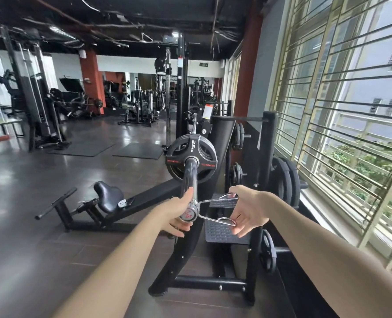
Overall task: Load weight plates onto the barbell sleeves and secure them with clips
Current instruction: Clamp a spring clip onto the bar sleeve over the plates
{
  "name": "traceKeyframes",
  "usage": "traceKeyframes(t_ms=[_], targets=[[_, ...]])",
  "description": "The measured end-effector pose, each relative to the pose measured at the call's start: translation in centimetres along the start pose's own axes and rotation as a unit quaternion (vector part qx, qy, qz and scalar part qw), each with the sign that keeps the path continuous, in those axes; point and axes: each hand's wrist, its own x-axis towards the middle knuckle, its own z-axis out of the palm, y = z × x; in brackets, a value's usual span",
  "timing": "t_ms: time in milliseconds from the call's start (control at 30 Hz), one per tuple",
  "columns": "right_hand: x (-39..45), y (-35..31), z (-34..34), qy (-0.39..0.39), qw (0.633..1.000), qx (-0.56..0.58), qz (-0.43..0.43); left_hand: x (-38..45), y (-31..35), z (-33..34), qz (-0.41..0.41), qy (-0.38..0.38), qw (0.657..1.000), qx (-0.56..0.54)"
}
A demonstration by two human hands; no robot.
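A chrome barbell sleeve (190,180) points toward me, its end cap at centre frame. One black 2.5 kg plate (191,157) sits far up the sleeve. A chrome spring clip (215,208) has its coil around the sleeve's near end, and its two handles stick out to the right. My left hand (179,212) wraps the sleeve end from the left, thumb on top. My right hand (245,210) grips both clip handles, one under the thumb and one in the fingers.
A black plate rack (268,171) with several plates stands just right of the bar, beside barred windows (341,111). A black bench with a padded seat (109,198) lies low on the left. Gym machines fill the far floor.
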Motion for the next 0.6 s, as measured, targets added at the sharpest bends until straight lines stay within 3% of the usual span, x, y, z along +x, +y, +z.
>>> traceKeyframes(t_ms=[233,600], targets=[[1.9,0.9,0.7,0.098,0.995,-0.003,0.005,-1.1,-1.3,-1.2,-0.037,-0.128,0.988,-0.075],[7.1,-1.9,-1.3,0.153,0.987,0.042,-0.030,6.0,-1.1,-2.5,-0.019,-0.132,0.971,-0.197]])
